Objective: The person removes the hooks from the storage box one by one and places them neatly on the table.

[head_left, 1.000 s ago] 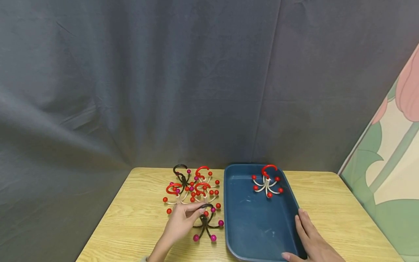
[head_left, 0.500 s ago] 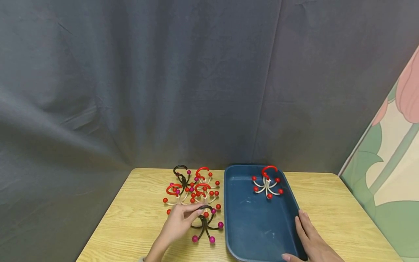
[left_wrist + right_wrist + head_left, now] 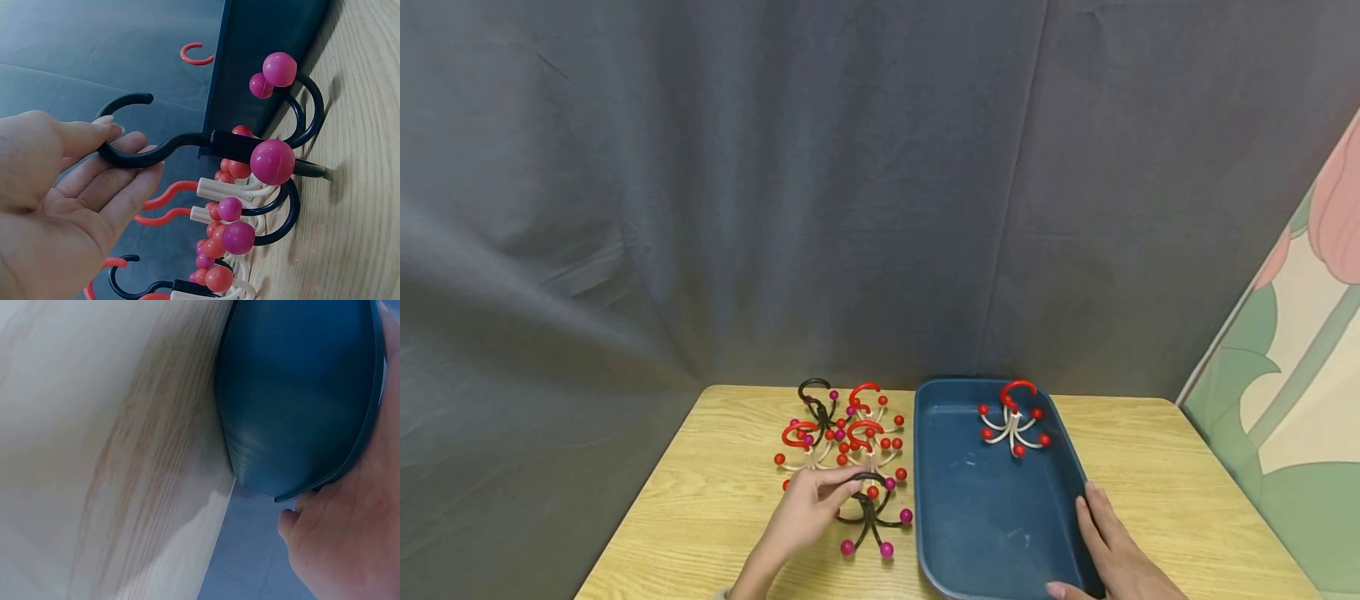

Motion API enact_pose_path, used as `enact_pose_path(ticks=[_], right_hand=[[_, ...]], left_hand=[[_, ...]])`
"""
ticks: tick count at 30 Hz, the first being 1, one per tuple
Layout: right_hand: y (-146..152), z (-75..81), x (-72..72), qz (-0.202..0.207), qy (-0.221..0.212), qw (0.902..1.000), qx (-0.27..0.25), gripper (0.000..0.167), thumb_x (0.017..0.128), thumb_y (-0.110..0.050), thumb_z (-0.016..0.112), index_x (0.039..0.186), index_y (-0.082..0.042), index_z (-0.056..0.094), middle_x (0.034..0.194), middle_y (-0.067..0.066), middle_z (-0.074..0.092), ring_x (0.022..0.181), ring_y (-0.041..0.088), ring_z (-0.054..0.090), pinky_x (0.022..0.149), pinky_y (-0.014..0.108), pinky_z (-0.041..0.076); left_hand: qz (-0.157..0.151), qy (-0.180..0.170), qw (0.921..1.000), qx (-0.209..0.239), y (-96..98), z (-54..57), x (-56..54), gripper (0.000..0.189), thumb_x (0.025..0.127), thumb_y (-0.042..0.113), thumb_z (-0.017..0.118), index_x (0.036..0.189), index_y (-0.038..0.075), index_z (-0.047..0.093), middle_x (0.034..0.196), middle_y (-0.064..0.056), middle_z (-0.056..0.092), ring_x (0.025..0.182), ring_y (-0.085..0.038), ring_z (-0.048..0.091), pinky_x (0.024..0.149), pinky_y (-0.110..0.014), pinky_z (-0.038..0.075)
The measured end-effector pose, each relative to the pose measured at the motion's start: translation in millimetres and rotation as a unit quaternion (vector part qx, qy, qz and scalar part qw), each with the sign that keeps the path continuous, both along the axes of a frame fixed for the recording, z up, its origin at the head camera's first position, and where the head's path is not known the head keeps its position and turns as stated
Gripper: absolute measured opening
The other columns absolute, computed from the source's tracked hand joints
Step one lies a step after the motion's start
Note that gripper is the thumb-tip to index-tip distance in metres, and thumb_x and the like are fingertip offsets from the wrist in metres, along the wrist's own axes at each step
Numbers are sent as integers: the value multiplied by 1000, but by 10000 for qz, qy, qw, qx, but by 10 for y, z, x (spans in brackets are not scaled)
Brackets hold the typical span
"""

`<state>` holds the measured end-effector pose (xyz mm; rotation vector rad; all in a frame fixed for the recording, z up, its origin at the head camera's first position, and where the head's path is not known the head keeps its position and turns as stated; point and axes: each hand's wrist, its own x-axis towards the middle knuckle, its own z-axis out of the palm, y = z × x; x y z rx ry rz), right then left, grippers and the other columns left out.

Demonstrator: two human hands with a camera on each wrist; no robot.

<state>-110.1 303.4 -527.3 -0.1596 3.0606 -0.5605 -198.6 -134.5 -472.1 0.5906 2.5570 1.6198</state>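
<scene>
My left hand (image 3: 808, 508) pinches the curved top of a black hook hanger (image 3: 234, 147) between thumb and fingers. This hanger has several curved arms tipped with magenta balls, and it is upright close over the wooden table. Right behind it, red-and-white hook hangers (image 3: 871, 452) and another black hanger (image 3: 822, 410) are bunched together. My right hand (image 3: 1123, 554) grips the near right corner of a dark blue tray (image 3: 917, 500), fingers along the outer side and thumb at the near rim. Inside the tray's far end stands one red-and-white hanger (image 3: 1015, 421).
The wooden table (image 3: 692, 500) meets a hanging grey curtain (image 3: 850, 192) along its back and left. A panel with a printed flower pattern (image 3: 1300, 367) stands at the right. The tray's raised rim lies just right of the grouped hangers.
The black hanger in my left hand has shifted very slightly toward me and to the left. My right hand has stayed on the tray.
</scene>
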Motion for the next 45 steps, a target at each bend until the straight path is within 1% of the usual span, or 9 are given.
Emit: enact_pose_path(ticks=[8,14,19,24,29,32,35,39,45], right_hand=[[-8,-6,17,-2,121,9999,53,128,85,-84,62,165,5,19,175,25,3,151,50,27,106,72,47],[-2,-10,10,21,100,9999,19,127,85,-83,62,166,5,18,175,25,3,152,51,26,107,73,46],[10,-10,0,42,4,10000,-79,126,86,-82,63,165,5,18,175,26,3,153,52,24,107,75,44],[12,-4,-13,36,-125,9999,-111,127,86,-83,62,165,6,18,174,28,4,152,52,24,108,77,41],[14,0,-25,49,-205,9997,-141,128,85,-83,62,165,7,18,173,29,5,152,53,23,109,77,39],[13,23,-28,61,-188,9997,-145,129,84,-83,64,164,7,20,173,29,6,152,53,23,109,76,40],[6,53,-29,81,-190,9997,-117,128,85,-82,64,164,8,20,173,30,7,152,53,23,109,77,40],[-4,82,-21,104,-253,9996,-104,127,86,-81,63,164,9,18,172,30,6,151,54,23,109,77,39],[-12,109,-19,94,-372,9991,-171,128,86,-81,64,164,9,19,172,31,5,152,55,22,110,77,38]], left_hand=[[-92,163,9998,5,-8,-2,8,31,103,26,68,131,14,75,136,-13,72,117,-18,74,79,-19,58],[-187,47,9998,59,-1,17,28,35,101,28,71,134,15,73,138,-15,71,121,-33,73,96,-32,61],[-105,314,9994,-54,48,81,58,47,98,40,74,136,13,71,135,-10,73,123,-32,72,102,-42,59],[154,864,9954,-397,147,240,76,49,98,48,72,136,17,71,133,-4,75,119,-28,74,101,-45,60],[522,1422,9857,-743,321,451,95,34,99,35,75,131,22,74,124,4,76,109,-16,73,91,-33,60],[521,1745,9812,-637,443,553,88,28,97,25,77,125,23,76,116,7,74,99,-10,69,83,-25,57],[405,1955,9788,-468,559,630,70,22,97,22,77,119,21,77,114,6,73,96,-11,67,81,-25,56],[257,1767,9831,-411,718,734,42,14,100,27,74,112,23,75,116,6,71,101,-14,66,91,-32,56],[-36,1313,9908,-333,990,888,-42,21,103,34,70,115,18,67,116,2,68,112,-16,66,101,-38,58]])
